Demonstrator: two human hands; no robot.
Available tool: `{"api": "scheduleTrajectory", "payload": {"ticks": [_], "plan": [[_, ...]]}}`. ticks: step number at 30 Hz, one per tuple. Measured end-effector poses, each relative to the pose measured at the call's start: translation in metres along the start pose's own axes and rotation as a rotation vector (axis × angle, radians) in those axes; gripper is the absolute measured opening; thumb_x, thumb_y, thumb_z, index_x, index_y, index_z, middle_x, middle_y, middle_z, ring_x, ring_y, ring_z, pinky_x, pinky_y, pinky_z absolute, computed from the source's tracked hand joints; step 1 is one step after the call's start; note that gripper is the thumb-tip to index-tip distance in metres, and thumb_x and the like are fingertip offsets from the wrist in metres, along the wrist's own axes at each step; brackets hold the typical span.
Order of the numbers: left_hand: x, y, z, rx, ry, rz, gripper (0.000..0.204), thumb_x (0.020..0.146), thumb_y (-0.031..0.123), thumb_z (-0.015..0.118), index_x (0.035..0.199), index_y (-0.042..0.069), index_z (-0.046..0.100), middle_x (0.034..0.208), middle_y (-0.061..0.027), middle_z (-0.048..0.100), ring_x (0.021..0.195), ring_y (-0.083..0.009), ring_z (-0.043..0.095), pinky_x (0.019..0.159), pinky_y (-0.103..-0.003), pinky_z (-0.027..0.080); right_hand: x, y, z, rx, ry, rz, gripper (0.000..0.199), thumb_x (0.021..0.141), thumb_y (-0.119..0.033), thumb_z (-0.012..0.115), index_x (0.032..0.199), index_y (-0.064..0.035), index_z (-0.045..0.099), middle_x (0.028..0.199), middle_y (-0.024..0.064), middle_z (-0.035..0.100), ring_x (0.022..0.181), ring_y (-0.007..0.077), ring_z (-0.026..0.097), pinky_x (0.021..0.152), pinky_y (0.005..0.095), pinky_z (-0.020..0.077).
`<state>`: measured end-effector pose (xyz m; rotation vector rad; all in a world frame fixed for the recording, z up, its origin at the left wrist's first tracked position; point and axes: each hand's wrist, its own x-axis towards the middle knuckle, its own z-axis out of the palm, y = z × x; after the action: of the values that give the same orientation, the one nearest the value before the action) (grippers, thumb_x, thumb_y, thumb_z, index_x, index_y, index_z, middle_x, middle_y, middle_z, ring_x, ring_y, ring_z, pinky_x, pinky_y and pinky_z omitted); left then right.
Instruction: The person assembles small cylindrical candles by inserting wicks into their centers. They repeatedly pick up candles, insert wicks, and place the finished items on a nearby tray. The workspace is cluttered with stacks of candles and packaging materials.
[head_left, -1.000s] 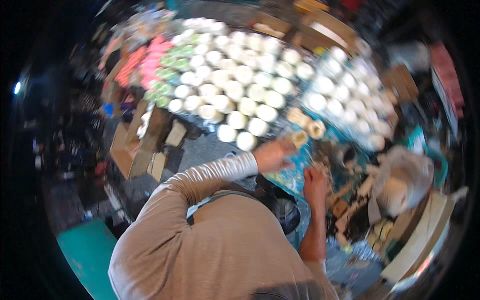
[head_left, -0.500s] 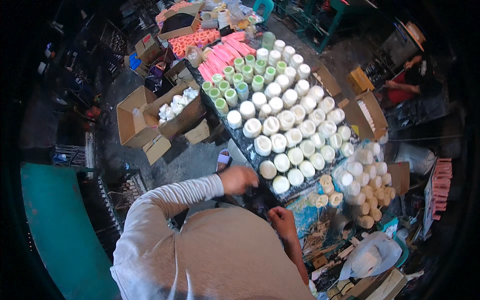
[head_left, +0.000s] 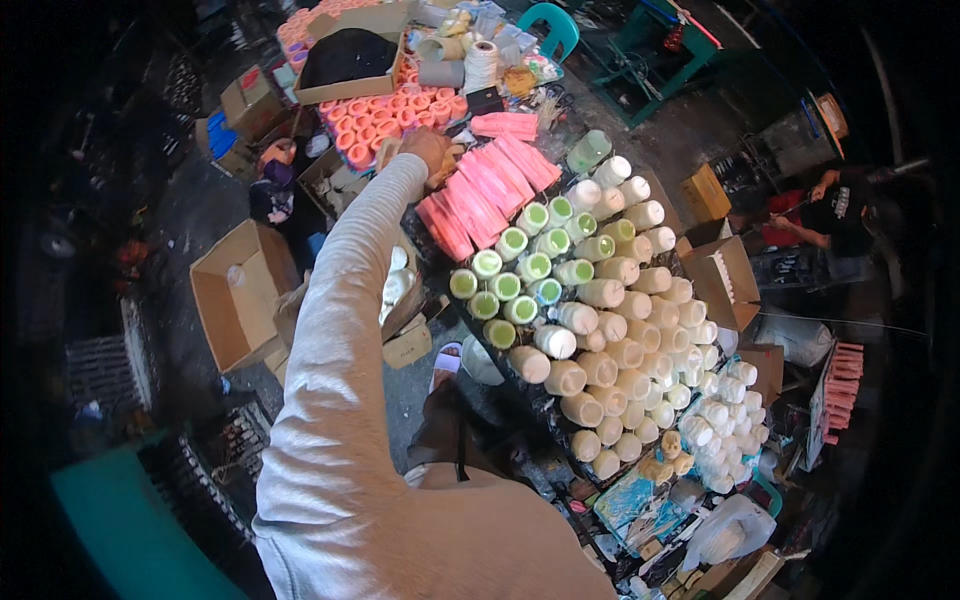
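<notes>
My left hand [head_left: 430, 155] reaches far forward, arm outstretched, to the far left end of the table. It is at a small tan thing [head_left: 445, 168], beside a stack of pink candle-like bars [head_left: 480, 195]. The fingers are mostly hidden, so I cannot tell whether they grip it. My right hand is out of view. Several green-topped white cylinders [head_left: 533, 266] stand in front of the bars. Rows of cream-white cylinders [head_left: 600, 370] fill the table's middle and near end.
Orange-pink rings [head_left: 385, 120] lie behind my hand, with a cardboard box [head_left: 350, 50] among them. More open boxes [head_left: 240, 290] stand on the floor at left. At right, a person [head_left: 830, 215] sits near another box [head_left: 725, 280]. A plastic bag [head_left: 735, 530] lies near right.
My left hand has moved from the table's near edge to its far left end. My right hand, earlier at the near edge, has left the view. The view has shifted forward.
</notes>
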<state>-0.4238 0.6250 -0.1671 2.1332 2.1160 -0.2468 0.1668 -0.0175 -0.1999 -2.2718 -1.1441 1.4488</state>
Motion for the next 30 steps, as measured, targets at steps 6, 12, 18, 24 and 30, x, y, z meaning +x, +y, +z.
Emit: {"api": "scheduleTrajectory", "payload": {"ticks": [6,12,18,24,30], "plan": [[0.073,-0.002,0.046,0.152,-0.199,0.172,0.036,0.096,0.032,0.065,0.129,0.019,0.073,0.141,-0.0067,0.067,0.133,-0.0338,0.058,0.113,-0.053,0.042,-0.002,-0.057,0.02,0.034,0.057,0.104,0.025,0.098,-0.023,0.071,0.092,0.0018,0.073,0.073,0.0072,0.067,0.067,0.0113,0.06,0.061,0.0318,0.0477],[0.076,-0.016,0.015,0.031,-0.134,0.134,0.036,0.091,0.031,0.072,0.122,0.015,0.075,0.134,-0.01,0.07,0.138,-0.0332,0.052,0.112,-0.053,0.041,-0.001,-0.083,0.025,0.041,0.076,0.144,0.024,0.098,-0.022,0.072,0.093,0.0014,0.073,0.074,0.0061,0.068,0.068,0.0105,0.06,0.061,0.0315,0.0477],[0.027,-0.087,-0.029,-0.663,0.628,0.233,0.028,0.086,0.017,0.072,0.114,0.01,0.076,0.117,-0.0113,0.071,0.119,-0.0282,0.06,0.103,-0.046,0.046,-0.007,-0.102,0.024,0.05,0.072,0.147,0.023,0.098,-0.022,0.072,0.093,0.001,0.073,0.074,0.0049,0.069,0.068,0.0097,0.06,0.06,0.0311,0.0477],[-0.052,-0.18,-0.005,-1.888,0.689,0.044,0.005,0.083,-0.002,0.062,0.087,0.002,0.063,0.091,-0.0038,0.069,0.08,-0.0127,0.064,0.072,-0.028,0.053,-0.01,-0.097,0.024,0.067,0.067,0.125,0.023,0.098,-0.022,0.073,0.094,0.0006,0.074,0.075,0.0038,0.069,0.068,0.0089,0.059,0.06,0.0308,0.0477],[-0.07,-0.169,0.041,-0.593,0.323,-0.305,0.038,0.089,0.028,0.071,0.119,0.006,0.062,0.104,-0.0269,0.074,0.096,-0.0381,0.074,0.083,-0.051,0.058,-0.002,-0.049,0.037,0.159,-0.031,0.04,0.016,0.096,-0.018,0.075,0.096,-0.0013,0.075,0.078,0.0024,0.071,0.07,0.0094,0.06,0.062,0.0301,0.0486]]}}
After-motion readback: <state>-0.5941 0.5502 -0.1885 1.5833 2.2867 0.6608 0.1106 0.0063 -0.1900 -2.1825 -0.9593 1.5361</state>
